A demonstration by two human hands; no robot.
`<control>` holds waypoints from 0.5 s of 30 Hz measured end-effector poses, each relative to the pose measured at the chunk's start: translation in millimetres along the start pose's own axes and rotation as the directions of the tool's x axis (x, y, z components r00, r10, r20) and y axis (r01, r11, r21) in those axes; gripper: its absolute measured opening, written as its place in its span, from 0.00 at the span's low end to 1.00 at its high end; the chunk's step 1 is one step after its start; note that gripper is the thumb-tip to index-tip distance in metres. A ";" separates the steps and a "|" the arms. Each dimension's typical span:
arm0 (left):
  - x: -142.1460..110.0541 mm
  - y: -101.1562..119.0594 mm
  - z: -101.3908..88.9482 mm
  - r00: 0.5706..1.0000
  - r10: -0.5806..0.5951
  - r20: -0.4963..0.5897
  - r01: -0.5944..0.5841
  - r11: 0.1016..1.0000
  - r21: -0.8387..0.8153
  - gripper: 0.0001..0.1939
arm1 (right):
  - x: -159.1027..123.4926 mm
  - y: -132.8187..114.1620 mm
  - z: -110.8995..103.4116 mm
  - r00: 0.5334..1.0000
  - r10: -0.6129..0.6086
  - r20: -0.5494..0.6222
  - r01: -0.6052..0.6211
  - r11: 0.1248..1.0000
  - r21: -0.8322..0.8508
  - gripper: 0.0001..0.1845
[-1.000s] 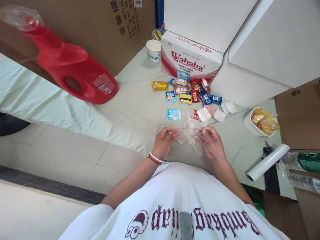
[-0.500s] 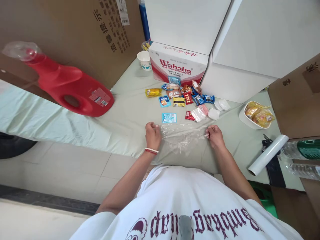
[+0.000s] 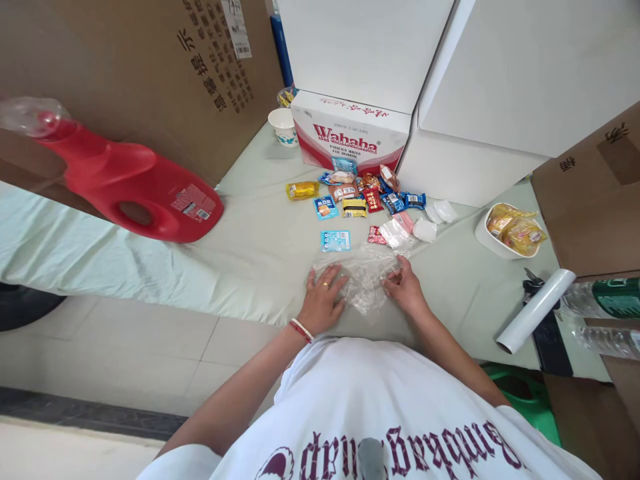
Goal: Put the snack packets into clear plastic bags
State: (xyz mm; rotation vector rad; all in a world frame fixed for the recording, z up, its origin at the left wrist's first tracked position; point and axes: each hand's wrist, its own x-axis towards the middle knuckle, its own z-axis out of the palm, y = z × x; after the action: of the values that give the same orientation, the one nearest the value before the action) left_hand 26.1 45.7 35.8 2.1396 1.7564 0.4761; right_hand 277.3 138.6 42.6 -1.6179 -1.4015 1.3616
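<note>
Crinkled clear plastic film lies on the cloth-covered table in front of me; whether it is a bag or a loose sheet I cannot tell. My left hand rests flat on its left side, fingers apart, a ring and beaded bracelets showing. At the right side of the film, my right hand has its fingers curled and pinches the edge. Just beyond the film are a light blue packet, a pink and clear wrapper and white crumpled pieces. Farther back sit several wrapped snacks, among them a yellow packet.
A red jug lies toward the left. Behind the snacks stand a Wahaha water carton and a paper cup. On the right are a white bowl of snacks, a white roll and plastic bottles.
The film, stretched between both hands before, now lies bunched on the table. My left hand has let go and spread flat on it; my right hand has moved inward.
</note>
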 end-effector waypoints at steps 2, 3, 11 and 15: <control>-0.6 -11.1 -8.6 0.998 -0.018 0.053 0.019 1.000 -0.009 0.35 | 4.6 1.1 -13.9 0.997 -0.053 0.048 0.050 0.997 0.064 0.44; -0.6 -17.8 -13.1 0.996 -0.022 0.086 0.023 1.000 -0.013 0.39 | 8.5 1.3 -26.3 0.995 -0.070 0.066 0.065 0.995 0.081 0.42; 2.6 -49.5 -30.4 0.970 0.042 0.239 -0.042 0.999 -0.002 0.45 | 46.8 -34.3 -119.2 0.990 -0.117 0.082 0.143 0.825 -0.547 0.19; 1.6 -47.2 -29.1 0.966 0.080 0.247 -0.084 0.996 0.006 0.46 | 84.7 -93.3 -67.0 0.898 -0.426 0.110 0.373 0.603 -0.705 0.15</control>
State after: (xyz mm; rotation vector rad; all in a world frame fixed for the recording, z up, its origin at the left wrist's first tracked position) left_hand -28.0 57.2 40.3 2.1829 1.5460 0.2045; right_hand 301.9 255.6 120.6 -1.5947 -2.2660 0.4775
